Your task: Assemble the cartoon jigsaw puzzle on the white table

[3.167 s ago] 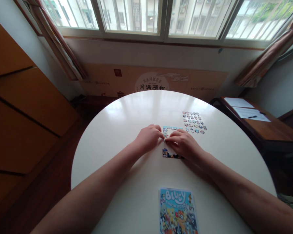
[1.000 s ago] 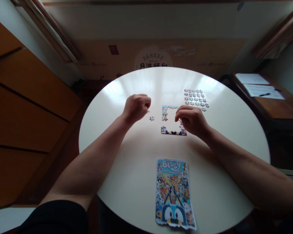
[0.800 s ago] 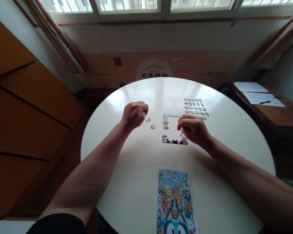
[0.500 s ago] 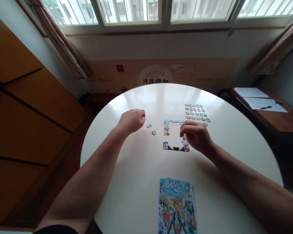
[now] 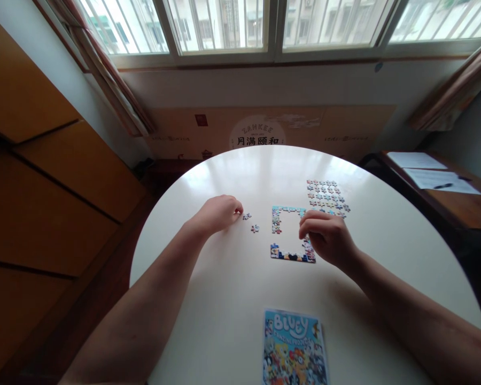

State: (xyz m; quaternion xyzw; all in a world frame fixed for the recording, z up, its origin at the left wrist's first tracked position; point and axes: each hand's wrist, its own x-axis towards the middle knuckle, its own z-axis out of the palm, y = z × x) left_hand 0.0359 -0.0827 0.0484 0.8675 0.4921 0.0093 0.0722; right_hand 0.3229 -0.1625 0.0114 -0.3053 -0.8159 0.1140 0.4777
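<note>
On the white table lies a partly joined jigsaw puzzle border [image 5: 292,256], its middle bare and its left side broken by a gap. My right hand [image 5: 326,235] hovers over the border's right side with curled fingers, hiding part of it; whatever the fingertips hold is out of sight. To the left, my left hand [image 5: 220,214] is closed, thumb and fingers together right beside a loose puzzle piece [image 5: 247,216]. I cannot make out what is between those fingers. A second loose piece [image 5: 255,229] lies a little nearer to me.
Rows of loose puzzle pieces [image 5: 324,193] are laid out behind my right hand. A colourful Bluey picture sheet [image 5: 294,347] lies at the table's near side. Papers [image 5: 441,179] and a pen rest on a brown side table at the right. Windows and a wall stand beyond.
The view has tilted, so everything sits lower. My left hand has come down towards the upper loose piece, its fingertips now beside it. My right hand stays over the border's right side.
</note>
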